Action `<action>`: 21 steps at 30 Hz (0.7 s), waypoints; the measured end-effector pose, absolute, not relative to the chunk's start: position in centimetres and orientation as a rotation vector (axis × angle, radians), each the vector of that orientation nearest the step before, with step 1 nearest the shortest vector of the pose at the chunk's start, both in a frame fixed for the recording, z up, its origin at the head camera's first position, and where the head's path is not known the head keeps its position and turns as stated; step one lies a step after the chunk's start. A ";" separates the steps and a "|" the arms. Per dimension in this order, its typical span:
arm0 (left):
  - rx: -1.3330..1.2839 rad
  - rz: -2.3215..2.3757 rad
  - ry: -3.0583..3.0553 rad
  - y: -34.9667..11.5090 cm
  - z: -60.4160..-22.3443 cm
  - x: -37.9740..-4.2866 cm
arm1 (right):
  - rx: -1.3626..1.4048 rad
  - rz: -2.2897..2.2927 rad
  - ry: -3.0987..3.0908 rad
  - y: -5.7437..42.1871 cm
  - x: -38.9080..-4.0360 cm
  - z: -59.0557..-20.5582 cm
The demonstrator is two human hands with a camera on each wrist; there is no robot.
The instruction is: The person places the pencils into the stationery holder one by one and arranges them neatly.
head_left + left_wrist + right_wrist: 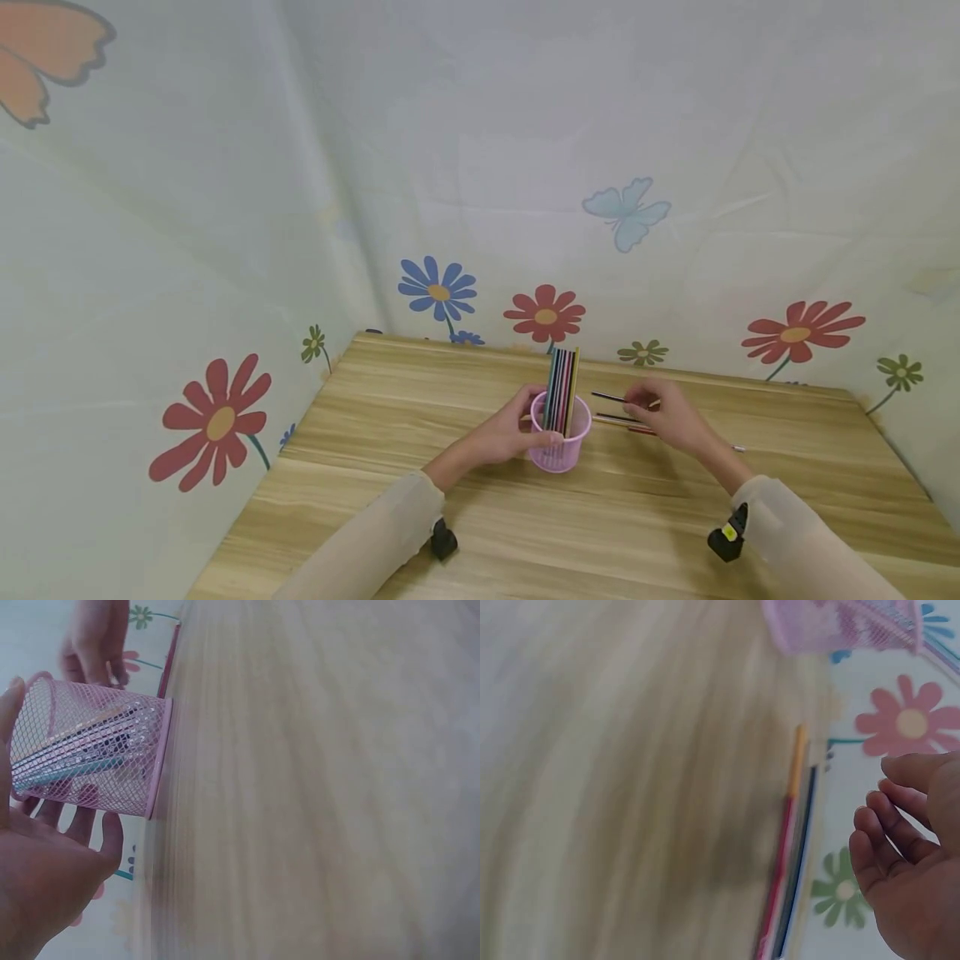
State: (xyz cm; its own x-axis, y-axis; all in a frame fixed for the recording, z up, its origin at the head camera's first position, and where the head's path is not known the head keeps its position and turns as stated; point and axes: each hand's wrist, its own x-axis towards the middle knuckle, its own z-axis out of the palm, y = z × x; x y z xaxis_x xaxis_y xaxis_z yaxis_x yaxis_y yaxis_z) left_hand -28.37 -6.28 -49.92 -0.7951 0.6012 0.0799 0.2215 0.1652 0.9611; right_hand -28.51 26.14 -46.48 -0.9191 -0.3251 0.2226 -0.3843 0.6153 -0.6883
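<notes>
My left hand (510, 432) grips a pink mesh pencil cup (553, 457) on the table, thumb across its near side and fingers round the other. Several coloured pencils (561, 387) stand in the cup, tilted slightly. In the left wrist view, the mesh cup (90, 694) lets the pencil ends show through. Just right of the cup, my right hand (667, 415) hovers over a few loose pencils (617, 420). From the right wrist, that hand (919, 840) shows loosely bent fingers with nothing between them. A red pencil with an orange end (789, 806) lies beside a dark blue one (804, 840).
The wooden table (637, 533) meets a pale cloth backdrop (487, 150) printed with flowers and butterflies at the back and left. A pale pencil end (738, 448) shows beyond my right wrist. Dark wrist cameras sit on both sleeves.
</notes>
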 end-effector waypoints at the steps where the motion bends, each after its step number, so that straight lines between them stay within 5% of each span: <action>1: 0.787 1.667 2.128 -6.3 -49.9 -28.4 | 0.608 1.181 -2.769 26.5 -28.4 -46.9; 21: 0.802 1.670 2.121 -6.3 -50.2 -28.6 | 0.611 0.930 -2.830 28.5 -27.8 -50.5</action>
State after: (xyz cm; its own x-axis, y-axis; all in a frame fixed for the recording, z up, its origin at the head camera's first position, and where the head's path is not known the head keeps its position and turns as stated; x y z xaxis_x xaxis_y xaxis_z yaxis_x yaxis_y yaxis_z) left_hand -28.64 -6.25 -50.16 -0.7895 0.6074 0.0881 0.2283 0.1574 0.9608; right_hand -27.82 28.48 -50.49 -0.9144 -0.3420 0.2165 -0.4037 0.7327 -0.5478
